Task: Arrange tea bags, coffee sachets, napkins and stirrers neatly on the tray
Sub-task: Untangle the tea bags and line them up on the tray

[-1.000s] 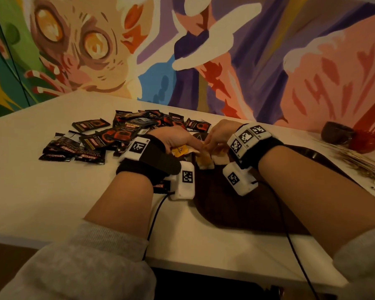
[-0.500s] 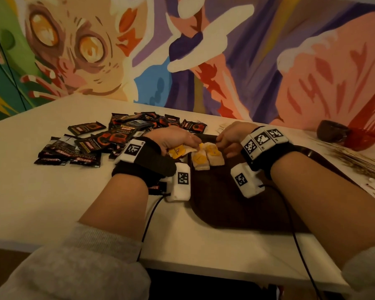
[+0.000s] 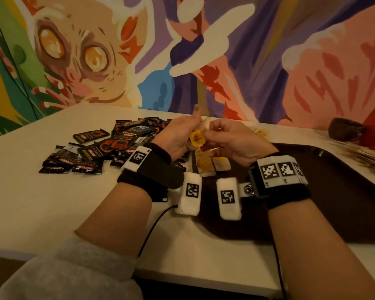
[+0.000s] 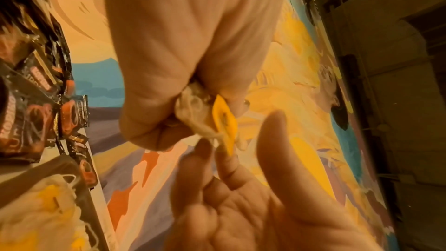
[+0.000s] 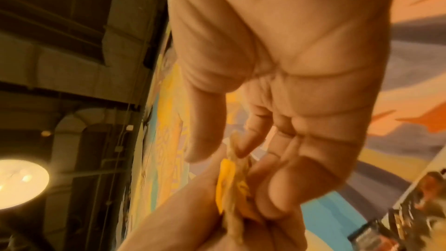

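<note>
While both hands (image 3: 206,137) pinch it, tea bag (image 3: 197,138) hangs

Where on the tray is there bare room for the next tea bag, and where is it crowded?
Bare: the tray right of the laid tea bags, toward the stirrers. Crowded: its left end, beside the coffee sachets, under both hands.

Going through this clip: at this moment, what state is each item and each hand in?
left hand: raised, pinching the held tea bag
right hand: raised, pinching the same tea bag
held tea bag: in the air, yellow tag showing
tea bags on tray: lying flat, side by side
coffee sachets: loose pile on table, off tray
tray: mostly bare
</note>
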Demonstrator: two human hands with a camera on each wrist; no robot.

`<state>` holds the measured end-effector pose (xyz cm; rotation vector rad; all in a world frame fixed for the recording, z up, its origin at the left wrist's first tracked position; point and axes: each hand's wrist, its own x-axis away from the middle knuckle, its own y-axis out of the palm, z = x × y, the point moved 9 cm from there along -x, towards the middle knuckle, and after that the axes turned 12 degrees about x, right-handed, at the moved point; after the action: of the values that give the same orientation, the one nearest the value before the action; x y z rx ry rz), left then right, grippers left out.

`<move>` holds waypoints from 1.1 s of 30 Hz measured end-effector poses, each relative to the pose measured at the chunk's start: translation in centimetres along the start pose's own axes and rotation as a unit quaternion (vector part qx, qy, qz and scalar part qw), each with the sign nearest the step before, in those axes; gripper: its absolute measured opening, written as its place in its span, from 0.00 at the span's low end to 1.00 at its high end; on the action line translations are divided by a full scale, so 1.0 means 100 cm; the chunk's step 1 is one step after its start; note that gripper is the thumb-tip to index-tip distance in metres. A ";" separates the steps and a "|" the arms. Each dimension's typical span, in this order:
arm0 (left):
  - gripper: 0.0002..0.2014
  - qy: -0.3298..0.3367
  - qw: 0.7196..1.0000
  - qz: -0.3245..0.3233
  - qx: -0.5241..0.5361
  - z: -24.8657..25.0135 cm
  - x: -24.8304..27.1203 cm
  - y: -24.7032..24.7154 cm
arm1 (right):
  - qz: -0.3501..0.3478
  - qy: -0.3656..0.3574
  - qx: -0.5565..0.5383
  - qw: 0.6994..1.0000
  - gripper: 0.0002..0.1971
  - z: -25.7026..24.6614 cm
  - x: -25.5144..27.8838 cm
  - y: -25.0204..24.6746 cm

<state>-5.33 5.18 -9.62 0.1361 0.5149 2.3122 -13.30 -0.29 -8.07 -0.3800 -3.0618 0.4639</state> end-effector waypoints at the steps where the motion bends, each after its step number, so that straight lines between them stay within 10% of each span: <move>1: 0.19 -0.003 1.000 0.005 0.002 -0.001 0.001 0.001 | -0.008 0.005 -0.003 1.000 0.06 0.002 0.000 0.003; 12: 0.32 -0.058 0.978 0.091 0.181 -0.011 0.001 -0.023 | 0.097 0.023 -0.163 0.982 0.14 0.020 -0.005 -0.025; 28: 0.03 -0.069 0.991 0.027 -0.114 -0.017 0.004 -0.014 | 0.112 -0.028 -0.164 0.980 0.14 0.017 -0.006 -0.033; 33: 0.03 -0.107 0.987 0.005 -0.121 -0.024 0.006 -0.011 | 0.052 0.072 -0.044 0.995 0.05 0.033 -0.001 -0.034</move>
<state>-5.65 5.58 -12.27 0.2648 0.1241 2.3136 -14.20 -4.39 -10.22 -0.5518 -2.9396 0.2911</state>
